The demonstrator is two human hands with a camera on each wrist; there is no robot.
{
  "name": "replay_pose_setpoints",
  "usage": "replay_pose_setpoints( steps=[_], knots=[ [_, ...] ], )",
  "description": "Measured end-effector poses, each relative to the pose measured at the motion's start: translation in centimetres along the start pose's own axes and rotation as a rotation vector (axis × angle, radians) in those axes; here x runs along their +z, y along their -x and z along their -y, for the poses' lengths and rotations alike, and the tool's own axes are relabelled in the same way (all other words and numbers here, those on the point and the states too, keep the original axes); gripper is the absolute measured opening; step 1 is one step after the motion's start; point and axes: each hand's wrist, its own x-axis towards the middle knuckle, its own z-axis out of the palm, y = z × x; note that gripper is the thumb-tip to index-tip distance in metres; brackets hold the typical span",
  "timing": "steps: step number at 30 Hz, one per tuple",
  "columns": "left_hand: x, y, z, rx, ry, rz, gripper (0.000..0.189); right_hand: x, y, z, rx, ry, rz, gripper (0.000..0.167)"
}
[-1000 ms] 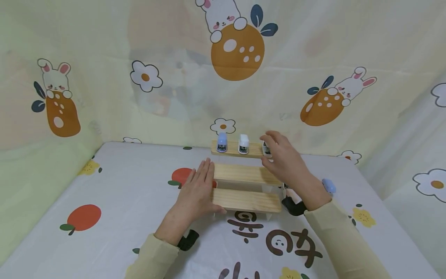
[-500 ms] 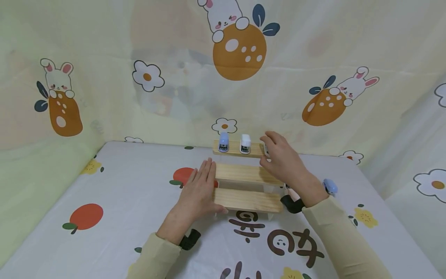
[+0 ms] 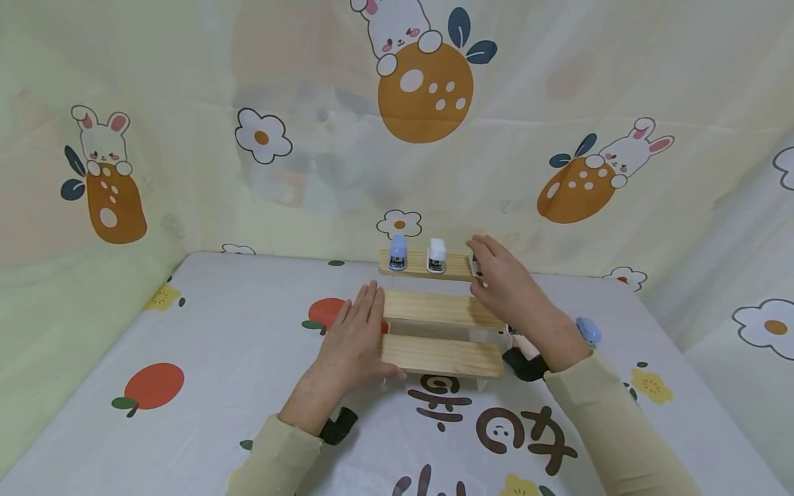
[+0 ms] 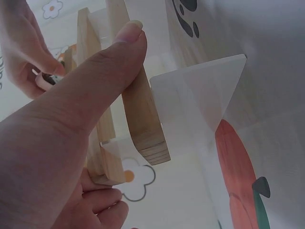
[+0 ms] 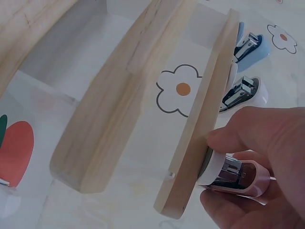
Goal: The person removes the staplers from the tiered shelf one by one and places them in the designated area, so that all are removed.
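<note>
A three-tier wooden display rack (image 3: 440, 355) with pale translucent supports stands mid-table. My left hand (image 3: 350, 337) lies along its left end, fingers straight, thumb (image 4: 119, 52) over the lowest board. At the right end of the highest board (image 5: 195, 157), my right hand (image 3: 511, 286) pinches a small pink and white stapler (image 5: 245, 179) between thumb and fingers. Its base meets the board; in the head view the hand hides most of it. Along the same board stand a blue mini stapler (image 3: 398, 253) on the left and a white mini stapler (image 3: 437, 256) in the middle.
Another blue mini stapler (image 3: 588, 332) lies on the patterned tablecloth (image 3: 236, 344), right of my right wrist. Something small beside the rack's right end is mostly hidden by that wrist. A printed curtain (image 3: 310, 186) hangs behind the table.
My right hand has shifted slightly right at the end of the highest board, still holding the stapler. The left hand stays in place on the rack.
</note>
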Motion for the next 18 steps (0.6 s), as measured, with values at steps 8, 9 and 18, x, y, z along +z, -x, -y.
replay_pose_setpoints(
  steps=[8, 9, 18],
  knots=[
    [0.2, 0.0, 0.1, 0.001, -0.005, -0.006, 0.141, -0.3, 0.5, 0.0, -0.024, -0.017, -0.026, 0.056],
    [0.2, 0.0, 0.1, 0.002, -0.003, -0.008, 0.141, -0.4, 0.6, 0.0, -0.023, -0.02, -0.029, 0.056],
    [0.2, 0.0, 0.0, 0.005, -0.008, -0.013, 0.14, -1.0, 1.6, -0.2, 0.016, -0.05, -0.038, 0.058]
  ],
)
